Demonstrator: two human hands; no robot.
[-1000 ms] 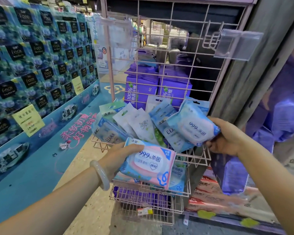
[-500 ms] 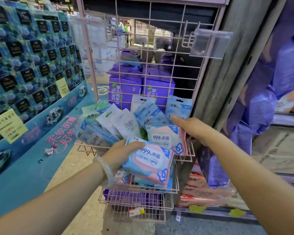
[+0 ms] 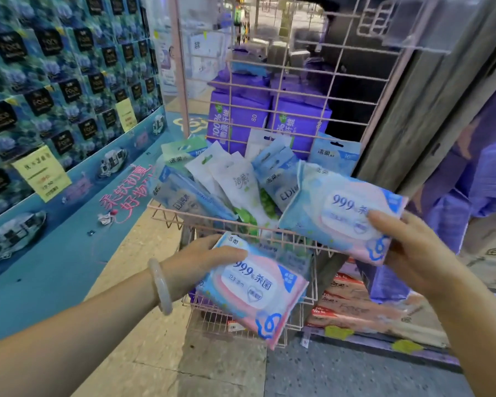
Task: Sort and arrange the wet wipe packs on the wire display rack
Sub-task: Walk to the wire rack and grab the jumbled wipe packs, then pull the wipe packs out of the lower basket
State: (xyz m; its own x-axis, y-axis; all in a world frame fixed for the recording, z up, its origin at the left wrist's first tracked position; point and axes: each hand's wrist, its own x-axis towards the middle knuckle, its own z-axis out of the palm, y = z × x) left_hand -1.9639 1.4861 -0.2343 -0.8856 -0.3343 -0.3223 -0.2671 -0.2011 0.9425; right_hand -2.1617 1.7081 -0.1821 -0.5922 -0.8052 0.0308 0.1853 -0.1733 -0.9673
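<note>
A pink wire display rack [image 3: 344, 67] stands in front of me, and its upper basket [image 3: 166, 213] holds several slim wet wipe packs [image 3: 235, 184] leaning against each other. My left hand [image 3: 195, 262], with a pale bangle on the wrist, grips a blue and pink "99.9%" wipe pack [image 3: 255, 287] in front of the lower basket [image 3: 309, 296]. My right hand [image 3: 413, 253] holds a second pack of the same kind [image 3: 338, 210], tilted above the upper basket's front right corner.
Purple boxed packs [image 3: 241, 118] are stacked behind the rack's grid. A blue wall of dark-labelled product [image 3: 55, 90] with yellow price tags [image 3: 40, 173] fills the left. Red and orange packs [image 3: 355, 305] lie on the floor at the right, under purple bags [image 3: 470, 196].
My right hand has drawn a "99.9%" pack back out of the upper basket toward me. The left hand keeps its pack, now lower. The view has moved closer to the rack.
</note>
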